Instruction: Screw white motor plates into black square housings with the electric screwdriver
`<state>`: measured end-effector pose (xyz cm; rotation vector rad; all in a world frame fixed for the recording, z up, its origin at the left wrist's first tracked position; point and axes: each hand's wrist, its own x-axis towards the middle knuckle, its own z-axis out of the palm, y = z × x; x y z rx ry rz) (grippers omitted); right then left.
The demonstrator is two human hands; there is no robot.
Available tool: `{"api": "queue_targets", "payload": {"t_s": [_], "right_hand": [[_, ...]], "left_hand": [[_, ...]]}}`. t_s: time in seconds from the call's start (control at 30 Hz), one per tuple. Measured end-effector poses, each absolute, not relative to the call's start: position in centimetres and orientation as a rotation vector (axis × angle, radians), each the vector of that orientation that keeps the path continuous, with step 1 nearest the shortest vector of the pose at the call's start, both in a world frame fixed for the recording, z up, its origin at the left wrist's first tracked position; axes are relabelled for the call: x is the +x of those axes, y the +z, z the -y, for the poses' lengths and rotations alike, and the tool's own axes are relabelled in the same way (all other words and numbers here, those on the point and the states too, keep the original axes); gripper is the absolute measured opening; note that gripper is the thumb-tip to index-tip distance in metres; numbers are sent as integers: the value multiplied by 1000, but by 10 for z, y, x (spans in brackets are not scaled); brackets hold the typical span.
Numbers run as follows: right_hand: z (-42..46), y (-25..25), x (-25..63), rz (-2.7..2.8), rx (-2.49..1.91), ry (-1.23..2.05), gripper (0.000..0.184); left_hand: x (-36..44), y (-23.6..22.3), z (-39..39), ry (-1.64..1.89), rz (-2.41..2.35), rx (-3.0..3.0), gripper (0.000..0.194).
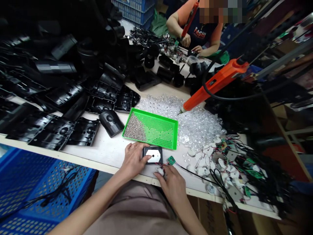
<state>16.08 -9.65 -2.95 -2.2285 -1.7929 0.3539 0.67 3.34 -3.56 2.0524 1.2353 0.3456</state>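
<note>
My left hand (133, 160) rests on a small black plastic housing (153, 155), its fingers over the near-left edge and a white panel with a round hole showing on top. My right hand (172, 186) pinches a small white wired part (160, 171) just below that housing. Thin wires run from it to a small green circuit board (171, 160) lying on the bench beside the housing. The part's underside is hidden by my fingers.
A green perforated tray (168, 130) holds silver screws (134, 128). An orange electric screwdriver (215, 85) hangs over clear plastic pieces (198, 125). White wired discs (220, 161) lie right, black housings (61, 98) left. A blue crate (41, 186) sits below the bench edge. A co-worker (198, 29) holds a red screwdriver opposite.
</note>
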Motion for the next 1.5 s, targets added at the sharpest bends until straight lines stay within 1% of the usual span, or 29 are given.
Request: {"api": "queue_targets", "payload": {"t_s": [0.1,0.2,0.27,0.37,0.47,0.53,0.7,0.8,0.87,0.93,1.03,1.13,1.33,1.4,1.5], "right_hand": [[98,-27,157,1763,-2220,442,23],[104,-21,156,1787,-2254,466,22],[109,-12,159,1845,-2225,517,26],[106,8,171,1959,-2042,610,38],[89,21,185,1978,-1915,534,34],[71,17,192,1931,-1827,506,32],[38,-20,189,1696,-1655,689,25],[36,-32,182,1807,-1662,500,21],[37,-30,181,1943,-1635,339,20],[36,-23,182,2034,-1596,275,23],[32,-12,187,2124,-1552,362,28],[28,-5,190,2153,-1582,463,28],[29,-2,186,2170,-1578,426,25],[29,-2,186,2152,-1605,463,24],[28,0,188,2125,-1646,535,24]], "left_hand": [[7,-36,-32,340,-1248,2032,33],[8,-33,-32,317,-1260,2017,32],[9,-30,-32,290,-1269,2014,30],[11,-26,-35,238,-1278,2009,27],[12,-23,-38,213,-1285,2012,26],[12,-24,-38,224,-1287,2015,26],[9,-32,-29,341,-1255,2005,28],[8,-38,-22,421,-1231,2008,29],[7,-40,-20,447,-1220,2010,30],[7,-42,-19,456,-1216,2006,31],[7,-43,-20,457,-1216,1995,30],[7,-44,-20,460,-1203,1991,29],[4,-45,-20,444,-1158,1991,33],[3,-43,-21,427,-1160,1980,35],[4,-39,-24,404,-1190,1954,31]]}}
